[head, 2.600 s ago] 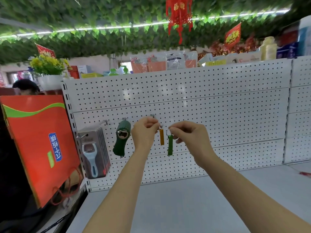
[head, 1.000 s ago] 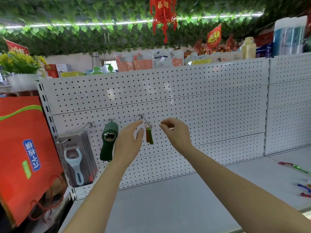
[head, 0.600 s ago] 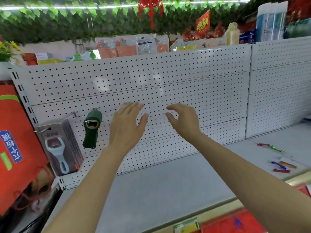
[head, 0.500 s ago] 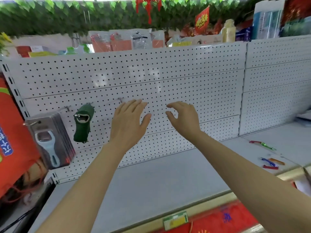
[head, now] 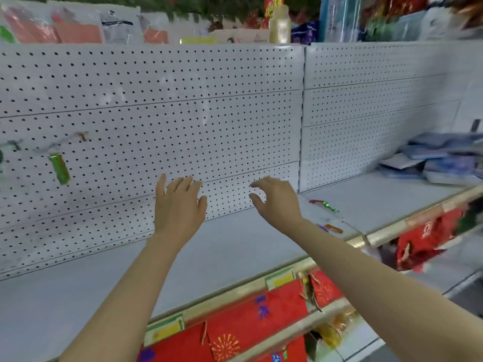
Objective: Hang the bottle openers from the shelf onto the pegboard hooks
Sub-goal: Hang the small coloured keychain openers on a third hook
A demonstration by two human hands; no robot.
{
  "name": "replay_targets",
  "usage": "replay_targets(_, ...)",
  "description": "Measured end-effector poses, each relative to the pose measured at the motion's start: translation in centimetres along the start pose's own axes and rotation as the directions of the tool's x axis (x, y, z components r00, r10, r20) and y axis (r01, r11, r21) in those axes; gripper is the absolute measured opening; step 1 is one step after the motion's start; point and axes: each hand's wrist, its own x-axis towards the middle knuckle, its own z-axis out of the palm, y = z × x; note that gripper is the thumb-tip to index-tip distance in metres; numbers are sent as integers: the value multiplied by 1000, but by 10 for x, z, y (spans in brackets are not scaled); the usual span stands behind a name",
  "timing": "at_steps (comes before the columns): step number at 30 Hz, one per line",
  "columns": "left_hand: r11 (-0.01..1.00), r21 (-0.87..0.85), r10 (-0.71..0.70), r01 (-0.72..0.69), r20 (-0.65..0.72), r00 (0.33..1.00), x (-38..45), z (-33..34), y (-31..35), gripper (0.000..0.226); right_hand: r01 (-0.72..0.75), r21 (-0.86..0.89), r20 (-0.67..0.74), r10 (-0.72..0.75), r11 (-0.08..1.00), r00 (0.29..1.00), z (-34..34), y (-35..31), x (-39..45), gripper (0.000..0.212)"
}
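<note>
Both hands have left the hung green opener (head: 60, 168) far to the left, the left hand (head: 177, 205) flat and empty, the right hand (head: 277, 202) loosely curled and empty, so the person should reach right for the loose openers (head: 324, 205) on the shelf (head: 235, 246), pinching one by its ring.

Your left hand (head: 177, 205) is raised toward twelve o'clock, fingers straight and holding nothing. Your right hand (head: 277, 201), at its three o'clock, has loosely curled fingers, also empty. Both forearms are bare.
</note>
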Motion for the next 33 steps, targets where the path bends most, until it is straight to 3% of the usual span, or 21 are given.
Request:
replay_targets(5,996,-91,11,7,188,982,-8,58,72,39,-67,-71,36,70,995,997,-15,81,-27,24)
replay_targets(13,979,-203,103,-23,390,915,2,147,148,38,-296,-169,100,315,940,944,-19,197,-59,23)
replay_targets(24,922,-368,285,-116,447,848,81,270,238,33,-400,-340,190,478,851,857,-6,323,-40,29)
replay_targets(33,911,-399,325,-109,528,784,152,344,304,28,-413,-326,303,508,851,807,21,400,-18,21)
